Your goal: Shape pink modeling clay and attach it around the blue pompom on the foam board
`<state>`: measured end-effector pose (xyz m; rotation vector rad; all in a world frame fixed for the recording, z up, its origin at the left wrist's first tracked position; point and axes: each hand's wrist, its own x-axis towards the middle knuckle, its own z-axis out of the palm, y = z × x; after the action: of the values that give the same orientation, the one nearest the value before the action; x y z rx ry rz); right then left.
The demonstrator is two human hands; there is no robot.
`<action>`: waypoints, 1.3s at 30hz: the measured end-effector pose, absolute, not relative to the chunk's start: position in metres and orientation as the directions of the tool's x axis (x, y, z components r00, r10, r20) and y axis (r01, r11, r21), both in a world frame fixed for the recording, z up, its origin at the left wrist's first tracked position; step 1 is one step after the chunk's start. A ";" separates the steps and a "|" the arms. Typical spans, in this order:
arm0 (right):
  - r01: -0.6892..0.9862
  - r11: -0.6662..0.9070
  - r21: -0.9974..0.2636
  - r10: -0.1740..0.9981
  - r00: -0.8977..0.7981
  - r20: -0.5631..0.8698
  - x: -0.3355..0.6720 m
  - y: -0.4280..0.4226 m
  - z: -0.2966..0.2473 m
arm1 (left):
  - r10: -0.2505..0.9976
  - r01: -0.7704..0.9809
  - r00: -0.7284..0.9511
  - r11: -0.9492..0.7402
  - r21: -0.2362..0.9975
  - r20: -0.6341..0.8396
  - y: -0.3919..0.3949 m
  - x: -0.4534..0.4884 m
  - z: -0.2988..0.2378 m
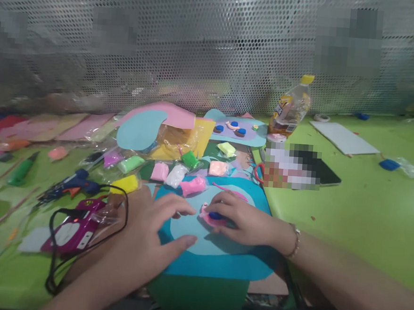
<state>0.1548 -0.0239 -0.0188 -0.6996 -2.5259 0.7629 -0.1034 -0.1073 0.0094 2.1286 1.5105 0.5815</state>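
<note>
A small pink and blue clay figure lies on a light blue rounded paper shape, which rests on a larger darker blue sheet. My right hand reaches over the figure from the right, its thumb and fingers closed around the blue part and hiding some of it. To the left, my left hand hovers beside the figure with thumb and fingers apart, holding nothing. A thin pink clay tool lies just behind my right hand. Bagged pink clay sits at the sheet's back edge.
Several clay packets, including a yellow one, lie behind and left. A blue glue gun and a corded magenta device are at left. Red-handled scissors, a dark tablet-like object and a bottle stand or lie right.
</note>
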 end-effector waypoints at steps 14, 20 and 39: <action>0.374 0.686 -0.624 0.601 -0.775 0.196 0.152 -0.024 -0.024 | 0.891 0.706 0.448 -0.308 0.638 -0.067 -0.049 -0.067 -0.021; 0.364 0.712 -0.601 0.587 -0.778 0.225 0.154 -0.023 -0.026 | 0.850 0.661 0.526 -0.386 0.643 -0.031 -0.035 -0.070 -0.027; 0.411 0.679 -0.608 0.609 -0.778 0.154 0.153 -0.021 -0.025 | 0.865 0.652 0.495 -0.307 0.694 -0.083 -0.025 -0.073 -0.027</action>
<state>0.1530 -0.0211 -0.0246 -0.8035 -2.5492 0.8015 -0.0728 -0.0253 -0.0269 2.0610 1.2423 0.4031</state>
